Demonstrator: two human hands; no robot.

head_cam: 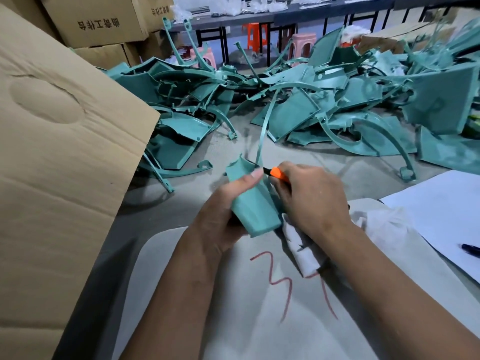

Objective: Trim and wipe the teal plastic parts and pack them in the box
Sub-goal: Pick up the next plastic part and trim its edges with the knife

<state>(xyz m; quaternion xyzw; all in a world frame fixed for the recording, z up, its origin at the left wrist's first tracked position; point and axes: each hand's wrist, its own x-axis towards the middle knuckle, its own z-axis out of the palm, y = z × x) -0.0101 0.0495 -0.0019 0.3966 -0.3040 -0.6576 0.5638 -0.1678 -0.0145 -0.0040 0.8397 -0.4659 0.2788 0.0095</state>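
My left hand (220, 203) grips a teal plastic part (253, 203) over the table, thumb laid along its upper face. A thin teal strip (263, 131) rises from the part's far edge. My right hand (309, 196) holds an orange-handled trimming knife (276, 174) with its dark tip at that far edge, and a white wiping cloth (304, 253) hangs from under the same hand. A big heap of teal parts (285, 100) covers the far side of the table. The cardboard box (52, 157) stands at the left, its flap leaning toward me.
A white sheet (233, 307) with red marks lies under my forearms. White paper (446, 211) with a dark pen (471, 248) is at the right. Stacked cartons (98, 24) stand at the back left; stools (254, 35) and dark tables are behind the heap.
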